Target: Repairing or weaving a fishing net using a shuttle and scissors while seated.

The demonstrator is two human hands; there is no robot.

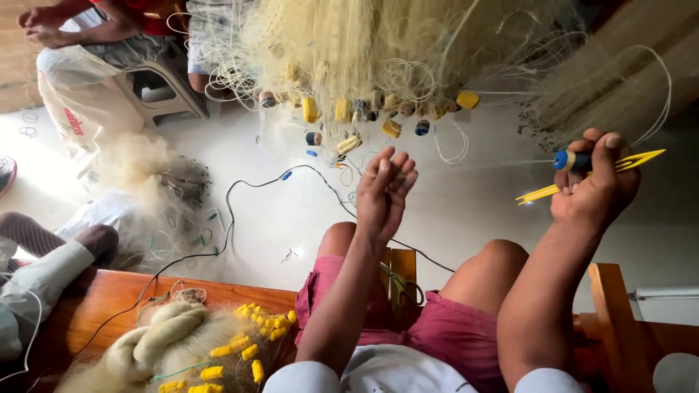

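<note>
The left hand (384,191) is raised in front of the body with the palm turned inward and the fingers extended and spread; it grips nothing, though fine net filament may run past the fingertips and cannot be resolved. The right hand (593,182) is closed around a yellow netting needle (641,161), whose forked tip points to the right, and a blue spool (565,160) sits against the thumb side of the grip. A thin pale line (659,80) arcs upward from this hand toward the hanging fishing net (378,51). The net hangs in a pale yellow mass at the top of the view, well above both hands, and its lower edge carries a row of yellow floats (342,110). A pair of scissors (399,285) lies on the wooden seat between the person's knees, just beside the pink shorts (444,331). A second bundle of net with yellow floats (211,349) rests on the wooden bench (109,291) at lower left. A black cable (231,218) crosses the white floor (291,196). Other people sit at the upper left and left edges.
</note>
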